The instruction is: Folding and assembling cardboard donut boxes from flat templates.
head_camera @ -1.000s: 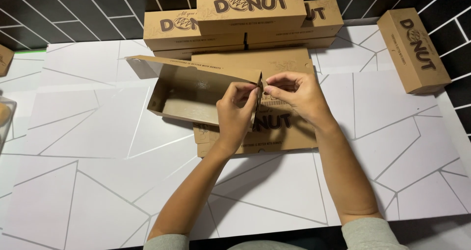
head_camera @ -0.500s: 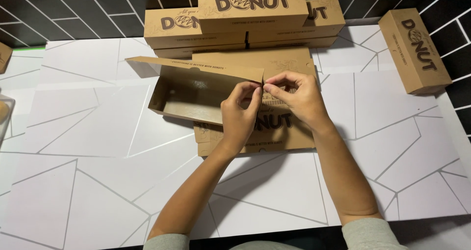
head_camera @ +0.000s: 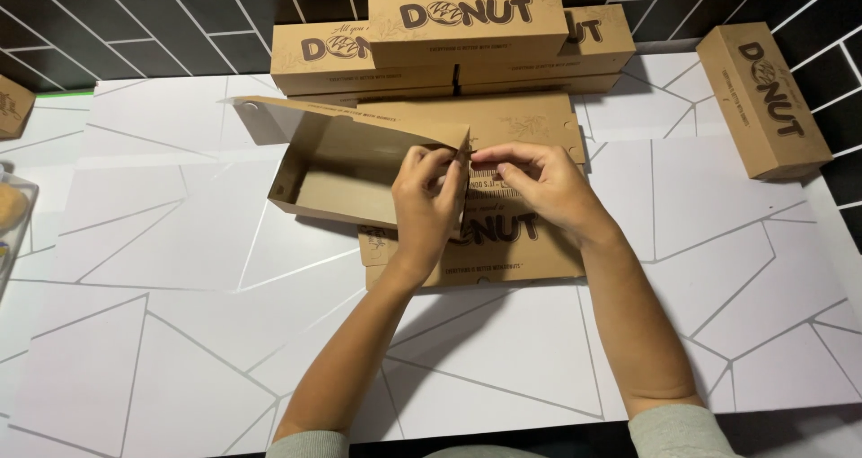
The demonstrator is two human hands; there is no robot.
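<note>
A half-folded brown cardboard box (head_camera: pixel 346 166) lies open on the white table, its long lid flap raised at the back. My left hand (head_camera: pixel 426 193) pinches the box's right end flap. My right hand (head_camera: pixel 539 184) grips the same end from the other side, fingertips touching the flap's edge. Under both hands lies a small stack of flat unfolded box blanks (head_camera: pixel 512 242) with dark lettering.
Several closed brown boxes (head_camera: pixel 467 27) are stacked at the back against the dark tiled wall. One more closed box (head_camera: pixel 763 99) lies at the far right. A clear container (head_camera: pixel 11 215) with something yellowish shows at the left edge. The white table (head_camera: pixel 162 332) has thin grey lines.
The upright end flap between my fingers has been pressed down and inward. Both hands have stayed at the box's right end.
</note>
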